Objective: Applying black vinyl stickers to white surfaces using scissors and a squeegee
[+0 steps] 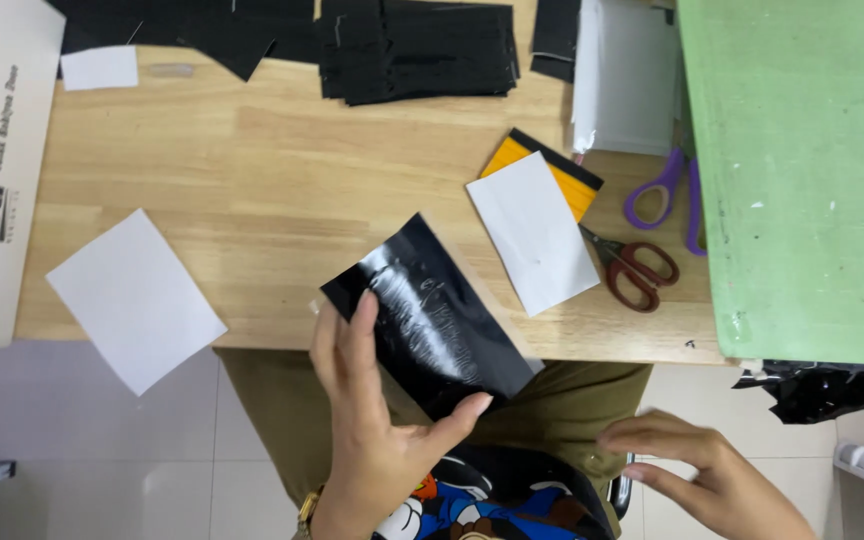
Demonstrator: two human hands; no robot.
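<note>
Left hand (372, 420) grips glossy black sheet (432, 315), long axis running upper-left to lower-right; right hand (702, 475) empty.

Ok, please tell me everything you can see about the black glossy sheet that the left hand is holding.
The black glossy sheet is a flat rectangle, thin and plastic-looking, with bright glare streaks and faint markings across it. It lies tilted, one corner toward the table's middle, the opposite end over the person's lap. The left hand holds it at the wooden table's near edge, fingers on its left side and thumb at its lower corner. Nothing else touches it; the right hand is apart.
</note>
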